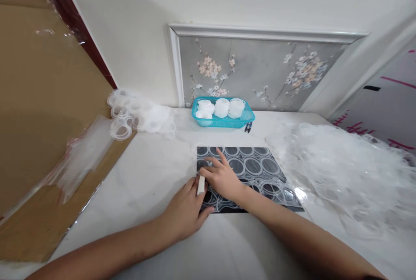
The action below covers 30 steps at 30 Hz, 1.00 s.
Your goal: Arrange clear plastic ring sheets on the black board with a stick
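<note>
A dark sheet (236,167) lies on the white tabletop, covered with translucent plastic film with rows of ring outlines. My right hand (224,180) is over its left part, with the thumb side pinched at the upper end of a small white block (201,185) and other fingers stretched outward. My left hand (185,210) rests at the sheet's left edge, its thumb spread toward the lower edge and its fingers beside the block. The left fingertips are partly hidden by the block and my right hand.
A blue basket (224,122) with several bundles of white rings stands at the back, dark small tools (248,127) beside it. Ring-cut film (338,167) is heaped at right, more rings (121,128) at back left. Cardboard (48,141) covers the left side; a framed floral panel (253,72) is behind.
</note>
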Tool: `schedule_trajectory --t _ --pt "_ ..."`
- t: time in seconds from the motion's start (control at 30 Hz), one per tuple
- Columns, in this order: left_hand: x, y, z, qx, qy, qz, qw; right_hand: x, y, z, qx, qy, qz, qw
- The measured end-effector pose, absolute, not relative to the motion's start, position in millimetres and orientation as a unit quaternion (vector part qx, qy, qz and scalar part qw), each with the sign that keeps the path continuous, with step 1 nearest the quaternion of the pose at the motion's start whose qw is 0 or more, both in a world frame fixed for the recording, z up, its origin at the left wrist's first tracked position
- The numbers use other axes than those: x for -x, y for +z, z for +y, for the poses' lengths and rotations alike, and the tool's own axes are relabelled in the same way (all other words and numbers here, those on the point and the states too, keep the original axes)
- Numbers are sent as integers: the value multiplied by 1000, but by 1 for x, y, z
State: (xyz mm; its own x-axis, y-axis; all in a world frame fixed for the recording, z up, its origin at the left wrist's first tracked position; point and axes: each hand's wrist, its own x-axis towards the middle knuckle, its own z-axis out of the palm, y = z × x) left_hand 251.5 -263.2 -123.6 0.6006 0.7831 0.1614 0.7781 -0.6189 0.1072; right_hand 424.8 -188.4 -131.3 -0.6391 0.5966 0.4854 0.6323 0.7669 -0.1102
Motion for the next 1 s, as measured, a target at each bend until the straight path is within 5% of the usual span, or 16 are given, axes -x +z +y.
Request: schedule_trajectory --t 0.2,0.4,0.5,0.63,0.87,1.0 --pt "-246 -124 -259 -897 86 433 1 -458 -85 -154 520 -101 -739 415" --pt "-259 -114 -253 -918 148 366 -50 -476 -118 -198 470 152 -797 347" --pt "-271 -112 -246 -933 149 326 -13 -479 -134 -208 480 262 -724 421" --pt "-273 -120 -225 -899 175 391 91 -483 -126 -208 504 184 -649 540" --pt "-259 -111 -182 -637 335 540 436 -476 -126 -206 470 214 -744 423" --pt "-262 -106 -193 -677 331 525 396 -473 -131 -204 476 269 -745 381"
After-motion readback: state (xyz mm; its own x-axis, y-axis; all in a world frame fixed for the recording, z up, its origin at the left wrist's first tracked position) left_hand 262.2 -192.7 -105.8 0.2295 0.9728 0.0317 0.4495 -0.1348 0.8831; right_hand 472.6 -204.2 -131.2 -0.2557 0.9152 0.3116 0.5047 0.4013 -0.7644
